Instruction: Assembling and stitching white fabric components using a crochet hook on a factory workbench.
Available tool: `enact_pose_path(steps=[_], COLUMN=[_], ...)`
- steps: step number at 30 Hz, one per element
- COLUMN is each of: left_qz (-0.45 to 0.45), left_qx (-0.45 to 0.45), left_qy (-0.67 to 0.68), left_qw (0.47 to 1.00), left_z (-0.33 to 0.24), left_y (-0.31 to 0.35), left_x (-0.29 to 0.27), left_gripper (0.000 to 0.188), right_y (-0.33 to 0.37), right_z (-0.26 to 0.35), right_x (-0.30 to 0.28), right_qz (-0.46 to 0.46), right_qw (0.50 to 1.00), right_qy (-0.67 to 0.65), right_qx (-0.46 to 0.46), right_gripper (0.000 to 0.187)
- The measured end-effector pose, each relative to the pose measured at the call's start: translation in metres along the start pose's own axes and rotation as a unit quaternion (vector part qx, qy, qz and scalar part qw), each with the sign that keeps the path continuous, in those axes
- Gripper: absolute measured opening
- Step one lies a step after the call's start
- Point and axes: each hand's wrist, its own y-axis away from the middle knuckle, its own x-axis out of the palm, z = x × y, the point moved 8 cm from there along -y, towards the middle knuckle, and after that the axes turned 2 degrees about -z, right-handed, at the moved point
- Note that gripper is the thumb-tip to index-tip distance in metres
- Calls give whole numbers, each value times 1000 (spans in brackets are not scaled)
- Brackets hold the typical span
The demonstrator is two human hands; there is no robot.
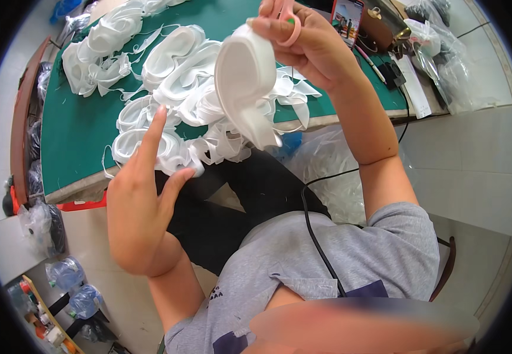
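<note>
My right hand (309,41) is raised over the near edge of the green table, with pink-handled scissors (292,29) looped on its fingers. Pinched at its thumb hangs a white moulded piece with two rounded lobes, like a padded eye mask (239,76). The scissors' blades are out of sight. My left hand (141,194) is at the table's front edge, index finger and thumb spread apart, with nothing seen between them. Its thumb tip is by the nearest of several similar white mask pieces (176,150), heaped together and joined by thin strips.
The green tabletop (73,147) carries more white pieces (114,29) at the far left. At its right lie a phone (346,20), a pen (371,64) and a black adapter (391,75). A clear plastic bag (332,183) sits below the edge. A black cable (306,218) crosses my shirt.
</note>
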Motion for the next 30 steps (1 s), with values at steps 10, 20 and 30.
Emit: enact_pose_path(steps=[10,20,30], left_qz=[-100,23,85], left_qx=[-18,125,-68], left_qy=[22,351,750], left_qw=[995,928,652], left_z=[-11,-1,12], left_y=[-43,-29,-10], left_x=[-26,61,161], left_gripper=[25,86,39], right_y=[24,40,22], right_z=[-24,-33,-28], right_x=[7,-11,-64], right_qz=[90,112,-91], right_qw=[974,955,805], right_qy=[204,274,555], right_qx=[-29,-21,-189], right_gripper=[28,32,25])
